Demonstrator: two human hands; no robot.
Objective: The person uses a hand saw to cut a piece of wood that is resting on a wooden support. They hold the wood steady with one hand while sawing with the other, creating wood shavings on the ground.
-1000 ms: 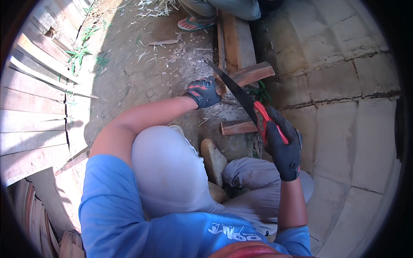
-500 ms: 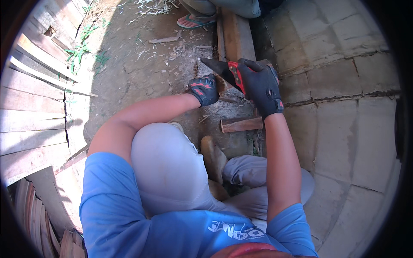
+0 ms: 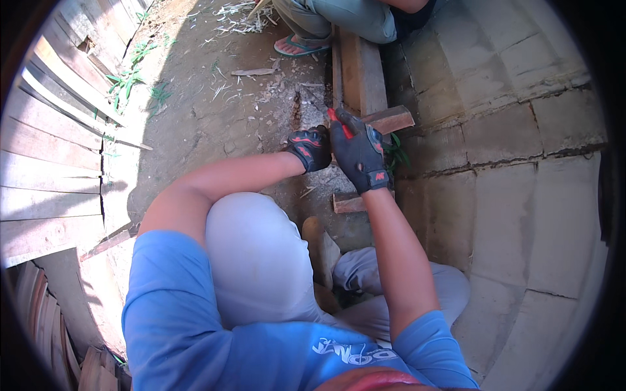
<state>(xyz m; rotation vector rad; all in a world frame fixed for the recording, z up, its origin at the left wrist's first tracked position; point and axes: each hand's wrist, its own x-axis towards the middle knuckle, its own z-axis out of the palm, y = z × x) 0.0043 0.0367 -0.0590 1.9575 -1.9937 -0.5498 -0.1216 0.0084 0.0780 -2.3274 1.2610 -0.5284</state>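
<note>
My right hand (image 3: 357,153), in a black and red glove, is closed round the red handle (image 3: 342,124) of a hand saw. The saw's dark, tapered blade (image 3: 316,99) shows only faintly beyond the fingers. Close beside it my left hand (image 3: 312,148), gloved alike, is closed at a short piece of wood (image 3: 391,120). This wood shows past the far right side of my right hand; its middle is hidden behind the hands. Where the blade meets the wood cannot be made out.
A long wooden beam (image 3: 372,78) runs away from me along a block wall (image 3: 502,195). Beside it crouches another person (image 3: 313,23) in sandals. Another wood offcut (image 3: 349,202) lies near my foot. Sawdust and shavings (image 3: 241,16) cover the dirt; planks (image 3: 52,176) stand left.
My right hand has moved left and nearer to me, turning the saw so its blade is seen more edge-on. More of the wood piece shows on the right. My left hand stays nearly in place.
</note>
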